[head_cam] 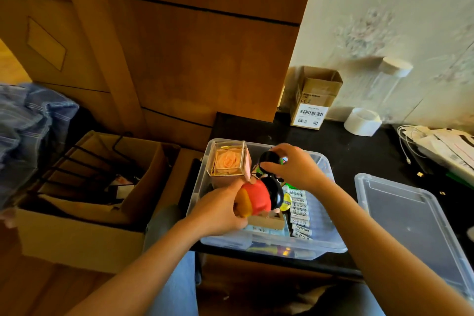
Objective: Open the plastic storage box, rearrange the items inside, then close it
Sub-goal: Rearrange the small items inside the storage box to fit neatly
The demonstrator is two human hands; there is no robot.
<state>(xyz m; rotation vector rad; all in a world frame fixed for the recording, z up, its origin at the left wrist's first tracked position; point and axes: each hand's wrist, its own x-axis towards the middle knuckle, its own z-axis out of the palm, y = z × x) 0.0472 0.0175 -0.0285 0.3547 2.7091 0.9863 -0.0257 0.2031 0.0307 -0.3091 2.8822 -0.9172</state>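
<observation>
step: mid-rearrange, lid (410, 215) off to the right on worktop | storage box (325, 244) open w/ us | left hand (218, 209) grip holds red toy (256, 199), right hand (295, 167) pinches black round thing (269, 158) over box | next imo: find both a free slot beside rose case (228, 161), set down gently

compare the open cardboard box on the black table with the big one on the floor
The small cardboard box stands upright against the wall on the black table, with a barcode label; the large cardboard box sits lower, left of the table, much wider, holding black hangers. Both are brown with tops open.
</observation>
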